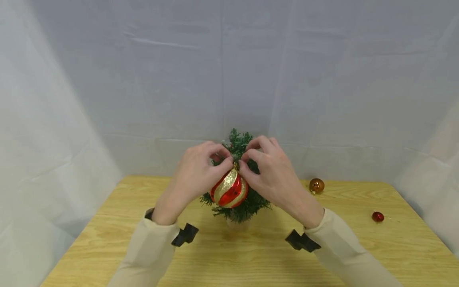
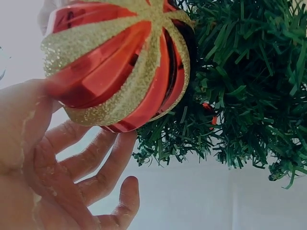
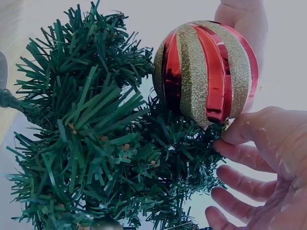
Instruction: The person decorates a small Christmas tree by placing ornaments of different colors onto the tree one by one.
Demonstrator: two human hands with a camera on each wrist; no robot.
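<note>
A large red bauble with gold glitter stripes hangs in front of a small green Christmas tree, its gold cap upward. My left hand pinches at the cap from the left, thumb and index finger close together. From the right, the thumb and index finger of my right hand pinch beside the same cap, against the branches. In the right wrist view, the other fingers of that hand are spread near the needles. Any loop between the fingertips is too small to make out.
A brown-orange bauble lies on the wooden table near its back edge, right of the tree. Farther right and nearer lies a small red bauble. White cloth hangs behind and at the sides. A bit of red shows among the branches.
</note>
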